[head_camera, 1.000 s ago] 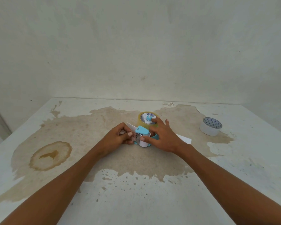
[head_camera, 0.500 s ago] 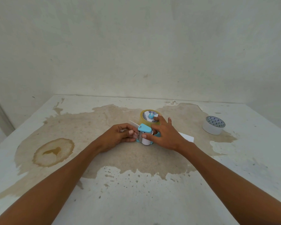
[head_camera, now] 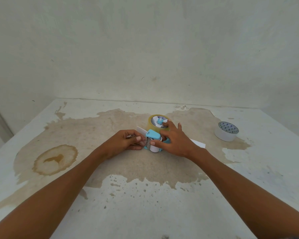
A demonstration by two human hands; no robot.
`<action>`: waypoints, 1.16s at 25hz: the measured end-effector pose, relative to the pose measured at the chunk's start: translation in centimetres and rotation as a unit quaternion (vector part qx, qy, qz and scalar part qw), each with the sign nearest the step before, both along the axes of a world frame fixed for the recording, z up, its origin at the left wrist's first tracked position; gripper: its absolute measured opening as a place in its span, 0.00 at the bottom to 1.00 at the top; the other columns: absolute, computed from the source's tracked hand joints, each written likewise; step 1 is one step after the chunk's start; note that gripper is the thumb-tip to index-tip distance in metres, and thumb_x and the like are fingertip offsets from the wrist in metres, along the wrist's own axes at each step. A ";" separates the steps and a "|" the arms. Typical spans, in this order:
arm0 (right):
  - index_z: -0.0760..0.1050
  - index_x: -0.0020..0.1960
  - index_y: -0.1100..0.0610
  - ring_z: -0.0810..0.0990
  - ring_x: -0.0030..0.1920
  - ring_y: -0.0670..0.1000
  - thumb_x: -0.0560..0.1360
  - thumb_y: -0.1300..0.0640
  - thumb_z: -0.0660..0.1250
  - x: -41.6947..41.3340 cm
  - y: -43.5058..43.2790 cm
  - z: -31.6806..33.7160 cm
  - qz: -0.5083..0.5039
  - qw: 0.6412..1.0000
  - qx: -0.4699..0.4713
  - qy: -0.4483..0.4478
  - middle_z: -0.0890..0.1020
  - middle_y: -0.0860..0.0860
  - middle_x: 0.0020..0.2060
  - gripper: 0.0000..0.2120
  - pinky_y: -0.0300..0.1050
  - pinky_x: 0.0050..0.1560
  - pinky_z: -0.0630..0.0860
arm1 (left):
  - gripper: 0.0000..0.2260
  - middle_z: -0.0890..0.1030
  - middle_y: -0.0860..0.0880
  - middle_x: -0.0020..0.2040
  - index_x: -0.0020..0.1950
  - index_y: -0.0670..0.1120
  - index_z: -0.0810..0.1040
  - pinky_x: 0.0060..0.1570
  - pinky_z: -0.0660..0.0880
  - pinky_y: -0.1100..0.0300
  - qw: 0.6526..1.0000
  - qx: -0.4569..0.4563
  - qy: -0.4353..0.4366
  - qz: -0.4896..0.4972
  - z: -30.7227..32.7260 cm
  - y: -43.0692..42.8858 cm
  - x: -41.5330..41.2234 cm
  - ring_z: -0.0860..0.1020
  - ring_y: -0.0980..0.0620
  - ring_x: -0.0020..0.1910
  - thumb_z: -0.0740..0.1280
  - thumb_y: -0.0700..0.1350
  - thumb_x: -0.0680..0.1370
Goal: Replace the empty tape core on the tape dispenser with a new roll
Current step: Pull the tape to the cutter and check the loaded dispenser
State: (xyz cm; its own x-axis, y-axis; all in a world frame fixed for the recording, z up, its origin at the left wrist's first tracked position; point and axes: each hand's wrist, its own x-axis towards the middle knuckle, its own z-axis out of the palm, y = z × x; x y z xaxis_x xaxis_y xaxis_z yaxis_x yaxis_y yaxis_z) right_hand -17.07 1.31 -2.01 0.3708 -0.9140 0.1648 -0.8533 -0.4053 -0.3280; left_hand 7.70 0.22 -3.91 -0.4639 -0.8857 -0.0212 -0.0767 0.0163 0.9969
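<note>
The new roll point(head_camera: 150, 125) sits on the hub point(head_camera: 160, 121) of the dispenser point(head_camera: 153, 134), mid-table, as it did a second ago. The swap itself is done, and what is left, as I judge it, is feeding the tape through.

Almost nothing has moved in that second. My right hand point(head_camera: 176, 140) still clamps the dispenser, with the forefinger on the roll's inner ring and the thumb at the white front roller. My left hand point(head_camera: 126, 143) stays curled, thumb and fingers pinched on a thin glossy strip that I take for the tape end point(head_camera: 130, 136). It has crept a touch closer to the blade point(head_camera: 148, 141), thumb tip now just beside it. Whether the strip has passed under the blade I cannot tell, since clear tape hardly shows here.

So the threading is slow, not stalled.

Under the dispenser lies a sheet of paper point(head_camera: 198, 144). The old core point(head_camera: 226, 131) stands well apart to my right on the table point(head_camera: 145, 204), out of the way.
</note>
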 end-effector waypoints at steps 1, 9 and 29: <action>0.71 0.40 0.49 0.66 0.71 0.54 0.73 0.30 0.61 0.1 0.1 0.1 -0.002 1.000 -0.002 0.002 0.69 0.55 0.67 0.22 0.69 0.74 0.46 | 0.09 0.84 0.37 0.53 0.57 0.38 0.81 0.57 0.80 0.51 1.000 -0.013 -0.012 0.008 0.1 0.1 -0.2 0.83 0.43 0.55 0.65 0.40 0.81; 0.71 0.36 0.47 0.69 0.67 0.53 0.74 0.37 0.65 1.0 0.7 0.7 -0.028 1.000 -0.011 -0.001 0.72 0.55 0.63 0.16 0.67 0.75 0.48 | 0.09 0.83 0.40 0.48 0.57 0.44 0.83 0.45 0.82 0.56 0.989 -0.092 -0.096 0.063 0.0 0.4 -0.9 0.81 0.51 0.42 0.65 0.44 0.81; 0.76 0.51 0.45 0.64 0.73 0.53 0.76 0.34 0.61 1.2 0.9 0.8 -0.036 0.999 -0.002 0.019 0.68 0.54 0.72 0.16 0.66 0.76 0.44 | 0.13 0.81 0.46 0.51 0.47 0.45 0.77 0.44 0.82 0.57 0.972 -0.096 -0.185 0.111 2.3 0.9 0.7 0.83 0.47 0.47 0.55 0.34 0.81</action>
